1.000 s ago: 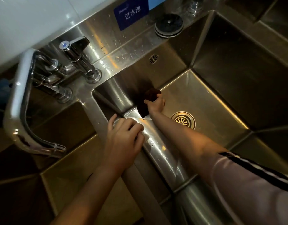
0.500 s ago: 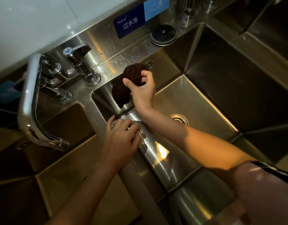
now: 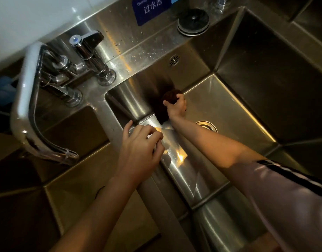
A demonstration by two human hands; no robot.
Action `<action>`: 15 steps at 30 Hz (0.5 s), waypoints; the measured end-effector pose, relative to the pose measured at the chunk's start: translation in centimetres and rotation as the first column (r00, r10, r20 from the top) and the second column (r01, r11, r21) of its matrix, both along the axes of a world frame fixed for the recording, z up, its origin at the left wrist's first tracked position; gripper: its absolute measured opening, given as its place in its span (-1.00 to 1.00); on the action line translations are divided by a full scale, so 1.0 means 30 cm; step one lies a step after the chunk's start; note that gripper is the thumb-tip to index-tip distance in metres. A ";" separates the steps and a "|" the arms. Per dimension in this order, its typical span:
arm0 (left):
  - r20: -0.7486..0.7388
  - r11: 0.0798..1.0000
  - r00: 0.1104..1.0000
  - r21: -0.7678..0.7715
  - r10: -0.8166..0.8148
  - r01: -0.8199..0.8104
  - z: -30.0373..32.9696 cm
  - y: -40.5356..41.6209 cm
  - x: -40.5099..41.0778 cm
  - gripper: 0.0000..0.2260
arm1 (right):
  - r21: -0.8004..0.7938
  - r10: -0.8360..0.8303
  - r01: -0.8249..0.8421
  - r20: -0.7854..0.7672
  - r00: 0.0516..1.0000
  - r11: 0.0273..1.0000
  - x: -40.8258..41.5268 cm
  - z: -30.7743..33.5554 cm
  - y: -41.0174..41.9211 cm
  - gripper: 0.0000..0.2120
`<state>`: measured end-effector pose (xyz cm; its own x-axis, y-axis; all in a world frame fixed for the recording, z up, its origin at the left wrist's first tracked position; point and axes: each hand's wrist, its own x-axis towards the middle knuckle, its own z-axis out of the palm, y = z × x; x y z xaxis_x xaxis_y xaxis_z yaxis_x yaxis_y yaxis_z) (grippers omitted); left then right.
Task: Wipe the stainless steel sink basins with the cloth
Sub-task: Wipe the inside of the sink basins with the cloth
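A white tiled wall (image 3: 29, 20) is running along the top left, and it is catching pale light. Below it a steel backsplash (image 3: 118, 28) is carrying water drops and a warm orange reflection. A blue sign (image 3: 151, 9) with white characters is sitting on this backsplash. Just beside it, on the ledge, a round black drain stopper (image 3: 193, 21) is lying flat. At the left a chrome faucet (image 3: 29, 99) is bending forward, with a lever tap (image 3: 89, 51) standing near it. The whole place is looking dim, with warm light glinting on the metal.

Likely commercial kitchen, multi-basin steel sink (image 3: 265, 99), labelled sign (image 3: 150, 10)
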<state>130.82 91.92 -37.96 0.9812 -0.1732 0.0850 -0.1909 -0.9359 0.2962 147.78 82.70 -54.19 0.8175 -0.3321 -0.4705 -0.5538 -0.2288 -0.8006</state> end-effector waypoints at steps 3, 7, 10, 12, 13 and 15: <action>0.002 1.000 1.000 0.001 0.002 -0.002 -0.003 0.001 -0.002 -0.89 | 0.003 0.037 -0.037 -0.050 0.998 0.999 0.006 -0.049 -0.017 -0.47; -0.003 1.000 1.000 -0.001 0.002 -0.002 -0.001 0.000 -0.001 -0.89 | 0.006 -0.017 0.017 0.007 1.000 1.000 0.014 -0.050 -0.013 -0.57; -0.007 1.000 1.000 -0.003 0.002 -0.002 0.002 -0.001 -0.001 -0.89 | 0.038 -0.086 0.082 0.111 0.990 0.996 0.027 0.047 -0.022 -0.60; -0.016 1.000 1.000 -0.005 0.003 -0.003 0.004 -0.002 -0.002 -0.88 | 0.032 -0.076 0.070 0.242 0.967 0.997 0.042 0.140 -0.045 -0.61; -0.020 1.000 1.000 -0.005 0.002 -0.002 0.005 -0.003 -0.001 -0.87 | 0.041 -0.065 0.054 0.316 0.947 0.998 0.051 0.184 -0.061 -0.63; -0.023 1.000 1.000 -0.003 0.001 -0.001 0.007 -0.005 0.000 -0.85 | 0.073 -0.039 0.009 0.418 0.907 0.997 0.063 0.276 -0.081 -0.64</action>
